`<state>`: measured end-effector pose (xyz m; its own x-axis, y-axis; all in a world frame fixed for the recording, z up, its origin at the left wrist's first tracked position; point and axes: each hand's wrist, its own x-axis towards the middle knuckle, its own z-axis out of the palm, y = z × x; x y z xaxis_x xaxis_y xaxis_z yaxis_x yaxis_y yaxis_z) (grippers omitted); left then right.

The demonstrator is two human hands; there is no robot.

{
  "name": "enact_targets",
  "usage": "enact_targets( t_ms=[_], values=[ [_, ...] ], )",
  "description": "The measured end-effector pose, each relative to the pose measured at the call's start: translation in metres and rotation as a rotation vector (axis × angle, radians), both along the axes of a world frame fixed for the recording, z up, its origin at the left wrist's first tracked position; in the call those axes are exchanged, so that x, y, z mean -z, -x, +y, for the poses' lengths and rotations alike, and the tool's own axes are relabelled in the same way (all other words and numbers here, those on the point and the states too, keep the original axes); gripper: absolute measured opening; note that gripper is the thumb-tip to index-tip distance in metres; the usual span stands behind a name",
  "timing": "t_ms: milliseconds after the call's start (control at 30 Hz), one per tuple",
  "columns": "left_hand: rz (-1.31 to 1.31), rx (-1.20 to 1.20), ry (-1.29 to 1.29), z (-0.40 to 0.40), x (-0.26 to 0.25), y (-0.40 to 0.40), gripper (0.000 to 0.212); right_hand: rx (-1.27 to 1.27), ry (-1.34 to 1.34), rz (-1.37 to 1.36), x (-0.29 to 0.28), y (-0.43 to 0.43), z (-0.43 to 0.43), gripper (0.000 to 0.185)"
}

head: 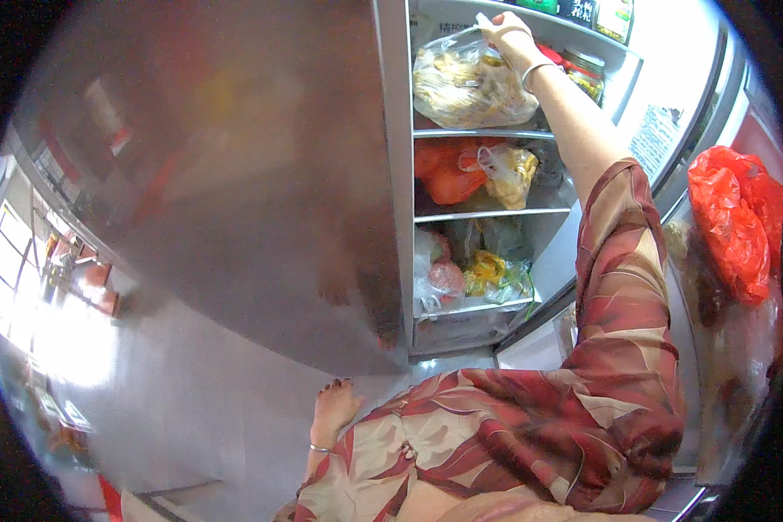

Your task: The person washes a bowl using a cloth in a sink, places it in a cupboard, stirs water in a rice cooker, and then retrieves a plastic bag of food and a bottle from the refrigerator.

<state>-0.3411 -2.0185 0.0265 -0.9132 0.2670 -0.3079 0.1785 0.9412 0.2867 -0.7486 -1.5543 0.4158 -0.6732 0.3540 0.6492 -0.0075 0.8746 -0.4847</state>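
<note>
My right hand (510,40) reaches into the open refrigerator and grips the gathered top of a clear plastic bag (470,85) of pale, yellowish food. The bag is at the upper shelf (483,134), its base near the shelf's edge. My left hand (337,406) hangs low beside my body, holding nothing that shows, fingers pointing to the refrigerator. Glass jars (584,73) with red lids stand right of the bag, partly behind my wrist. On the shelf below lie a red plastic bag (450,179) and a clear bag (510,176) of yellowish food.
A lower shelf holds several bags, one with yellow contents (486,271). Bottles and jars (613,19) stand in the top compartment. A glossy refrigerator door (235,196) spans the left. At the far right is a crumpled red plastic bag (737,222).
</note>
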Motion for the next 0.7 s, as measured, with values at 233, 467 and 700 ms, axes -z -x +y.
enact_targets(
  t_ms=[233, 467, 700],
  values=[
    [0.002, 0.010, 0.007, -0.013, 0.001, 0.005, 0.039, -0.412, 0.294, 0.309, 0.005, 0.006, 0.004, 0.026],
    [-0.122, 0.031, -0.060, -0.022, 0.003, 0.003, 0.036, -0.617, 0.847, 0.360, -0.005, -0.030, -0.001, 0.012],
    [-0.128, 0.125, -0.085, -0.027, 0.007, 0.013, 0.034, -0.763, 1.110, 0.215, -0.054, -0.083, 0.052, 0.009]
  ],
)
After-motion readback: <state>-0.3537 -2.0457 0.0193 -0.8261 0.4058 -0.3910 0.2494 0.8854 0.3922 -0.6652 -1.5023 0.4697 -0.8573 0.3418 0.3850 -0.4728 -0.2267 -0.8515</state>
